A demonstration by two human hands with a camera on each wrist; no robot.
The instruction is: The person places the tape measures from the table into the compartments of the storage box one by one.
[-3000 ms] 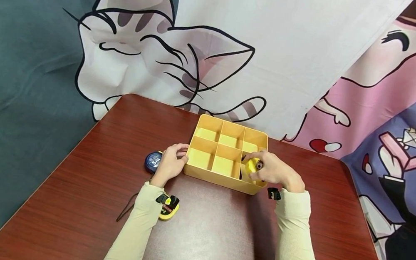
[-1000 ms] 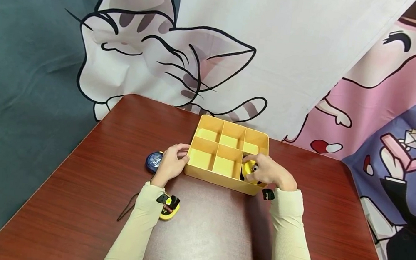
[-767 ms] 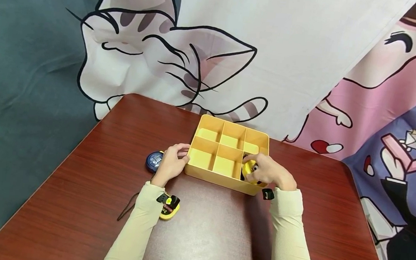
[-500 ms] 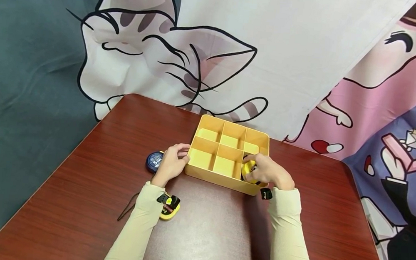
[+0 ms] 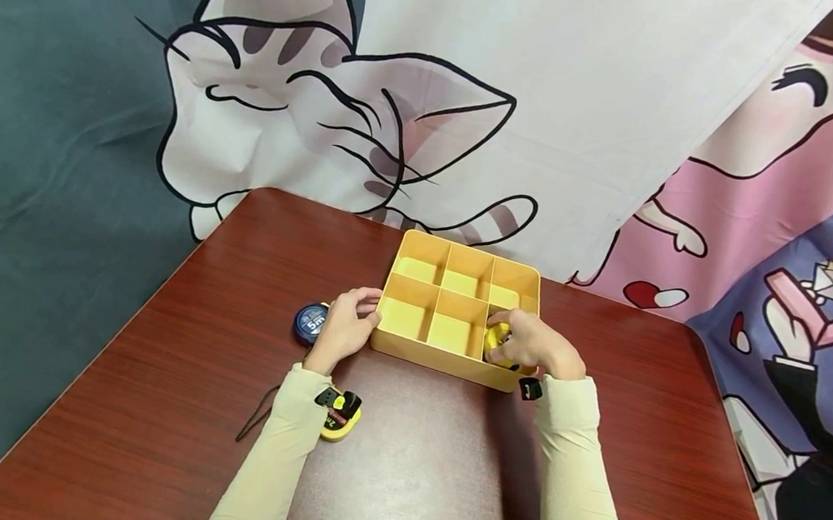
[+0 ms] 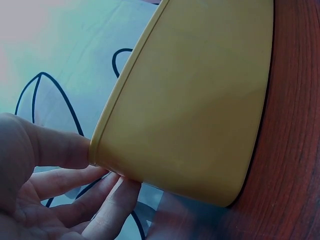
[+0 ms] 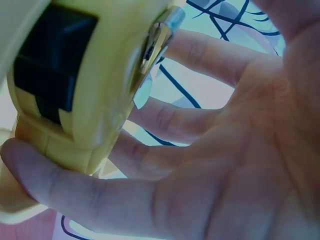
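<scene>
The yellow tape measure (image 7: 112, 65), with black panel (image 7: 55, 55) and metal fitting (image 7: 172, 20), is gripped from above by the right hand (image 5: 538, 345) in the near right compartment of the box (image 5: 444, 362), whose near left corner is pinched by the left hand (image 5: 345, 328).

Smooth matt plastic box (image 6: 190, 100), glossy wood-grain tabletop (image 5: 403, 476), creased cloth backdrop (image 5: 590, 101)
</scene>
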